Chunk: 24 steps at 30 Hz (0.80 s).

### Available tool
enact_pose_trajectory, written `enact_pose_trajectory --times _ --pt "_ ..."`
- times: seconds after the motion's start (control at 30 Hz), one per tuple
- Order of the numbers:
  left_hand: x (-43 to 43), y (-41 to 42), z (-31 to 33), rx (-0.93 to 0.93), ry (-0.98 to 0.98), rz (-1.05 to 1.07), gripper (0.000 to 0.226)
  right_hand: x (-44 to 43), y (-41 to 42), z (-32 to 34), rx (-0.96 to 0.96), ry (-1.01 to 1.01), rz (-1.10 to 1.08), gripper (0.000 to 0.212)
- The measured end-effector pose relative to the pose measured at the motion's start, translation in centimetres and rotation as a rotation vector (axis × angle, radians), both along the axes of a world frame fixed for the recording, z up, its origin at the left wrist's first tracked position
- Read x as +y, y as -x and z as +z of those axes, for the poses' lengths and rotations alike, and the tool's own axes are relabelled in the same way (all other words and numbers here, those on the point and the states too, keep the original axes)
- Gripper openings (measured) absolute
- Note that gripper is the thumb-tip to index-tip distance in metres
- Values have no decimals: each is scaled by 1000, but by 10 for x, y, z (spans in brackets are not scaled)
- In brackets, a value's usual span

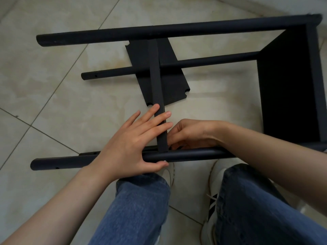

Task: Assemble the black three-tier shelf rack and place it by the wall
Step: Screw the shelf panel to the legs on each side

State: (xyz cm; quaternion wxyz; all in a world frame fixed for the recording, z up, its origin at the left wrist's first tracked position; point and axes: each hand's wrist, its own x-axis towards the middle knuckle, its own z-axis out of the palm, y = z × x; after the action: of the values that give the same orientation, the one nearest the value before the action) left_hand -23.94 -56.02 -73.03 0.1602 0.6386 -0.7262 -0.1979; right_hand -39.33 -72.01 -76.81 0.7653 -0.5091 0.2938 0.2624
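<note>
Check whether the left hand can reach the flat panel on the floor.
Probably yes: the left hand, fingers straight, ends just short of the panel, and nothing crosses that gap.

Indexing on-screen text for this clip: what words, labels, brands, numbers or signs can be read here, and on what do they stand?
None can be read.
The black poles, shelf panels and floor tiles show no print.
The white shoe bears black stripes but no legible brand name.
</note>
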Motion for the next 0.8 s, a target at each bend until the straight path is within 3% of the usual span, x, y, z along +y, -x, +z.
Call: enact_pose_trajectory --times 0.3,0.43,0.57,0.8 --pt "0 0 0 -5 -2 -2 85 4 -4 4 31 100 53 15" --pt "0 0 -1 -2 2 -2 85 6 -5 4 21 107 27 28" --pt "0 1 -1 -5 0 -2 85 2 -1 4 -3 41 -23 13" --pt "0 0 0 -6 -6 -1 85 6 -5 4 38 110 46 13"
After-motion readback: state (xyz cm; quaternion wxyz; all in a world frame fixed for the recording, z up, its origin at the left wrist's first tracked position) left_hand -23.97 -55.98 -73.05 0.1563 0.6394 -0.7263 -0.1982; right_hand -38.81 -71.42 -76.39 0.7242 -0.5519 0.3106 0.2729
